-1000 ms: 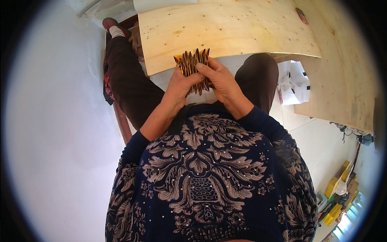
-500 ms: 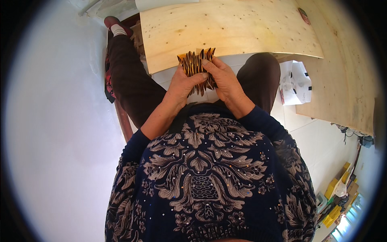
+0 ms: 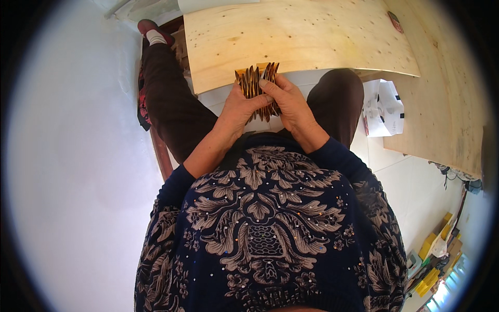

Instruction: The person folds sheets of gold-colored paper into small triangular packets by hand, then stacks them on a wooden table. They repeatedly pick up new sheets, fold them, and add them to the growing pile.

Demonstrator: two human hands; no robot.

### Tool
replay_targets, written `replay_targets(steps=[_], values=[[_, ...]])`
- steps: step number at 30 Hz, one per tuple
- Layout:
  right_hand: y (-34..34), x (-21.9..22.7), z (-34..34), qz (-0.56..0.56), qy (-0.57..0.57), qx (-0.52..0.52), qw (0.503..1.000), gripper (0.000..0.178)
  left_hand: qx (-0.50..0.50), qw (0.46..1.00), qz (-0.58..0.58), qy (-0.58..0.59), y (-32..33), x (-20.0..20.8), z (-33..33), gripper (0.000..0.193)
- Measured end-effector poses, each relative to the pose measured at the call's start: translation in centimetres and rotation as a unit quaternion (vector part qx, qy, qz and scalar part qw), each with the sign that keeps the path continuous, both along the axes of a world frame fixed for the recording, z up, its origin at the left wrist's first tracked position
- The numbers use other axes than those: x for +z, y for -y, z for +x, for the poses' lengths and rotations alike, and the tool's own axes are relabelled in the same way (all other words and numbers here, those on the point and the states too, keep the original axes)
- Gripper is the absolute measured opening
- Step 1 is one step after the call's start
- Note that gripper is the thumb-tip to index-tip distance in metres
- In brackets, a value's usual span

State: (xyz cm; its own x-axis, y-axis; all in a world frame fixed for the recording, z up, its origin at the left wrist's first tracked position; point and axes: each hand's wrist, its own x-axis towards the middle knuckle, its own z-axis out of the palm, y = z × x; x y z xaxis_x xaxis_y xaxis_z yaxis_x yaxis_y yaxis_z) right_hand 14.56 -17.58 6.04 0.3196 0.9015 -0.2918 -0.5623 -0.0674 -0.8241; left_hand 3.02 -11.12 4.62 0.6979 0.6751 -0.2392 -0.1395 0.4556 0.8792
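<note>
Between my two hands is a bundle of shiny gold, folded foil-like pieces (image 3: 250,83), standing side by side in a row with pointed upper ends. My left hand (image 3: 240,105) grips the bundle from its left side, the thumb laid across the front. From the right, my right hand (image 3: 289,101) closes on it with its thumb pressed near the top. Most fingertips are hidden behind the pieces. The bundle is held up over my lap, just off the near edge of the plywood table (image 3: 301,34).
A white bag (image 3: 383,112) with dark marks stands on the floor right of my right knee. A small red object (image 3: 395,22) lies on the wooden surface at the far right. Yellow boxes (image 3: 429,280) and other items are piled at the lower right. A pale wall (image 3: 78,156) runs along the left.
My left hand has moved slightly right, toward my right hand, so the row of gold pieces is squeezed narrower. Both hands keep their hold.
</note>
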Motion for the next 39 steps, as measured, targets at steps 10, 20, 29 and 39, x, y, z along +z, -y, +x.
replay_targets(steps=[10,20,29,39], values=[[0.0,-0.1,0.0,-0.008,-0.001,-0.010,1.000,0.030,-0.006,1.000,0.016,-0.011,0.3,0.1,0.2,0.051],[0.0,0.3,-0.5,0.013,0.035,-0.021,0.999,0.033,-0.005,0.996,0.067,-0.050,0.8,0.8,0.3,0.059],[0.1,0.0,-0.4,0.015,0.041,-0.021,0.999,0.036,0.000,0.995,0.070,-0.067,1.0,1.1,0.4,0.062],[0.2,-0.2,-0.4,-0.002,0.084,-0.011,0.996,0.039,0.000,0.989,0.111,-0.094,1.0,0.5,0.6,0.064]])
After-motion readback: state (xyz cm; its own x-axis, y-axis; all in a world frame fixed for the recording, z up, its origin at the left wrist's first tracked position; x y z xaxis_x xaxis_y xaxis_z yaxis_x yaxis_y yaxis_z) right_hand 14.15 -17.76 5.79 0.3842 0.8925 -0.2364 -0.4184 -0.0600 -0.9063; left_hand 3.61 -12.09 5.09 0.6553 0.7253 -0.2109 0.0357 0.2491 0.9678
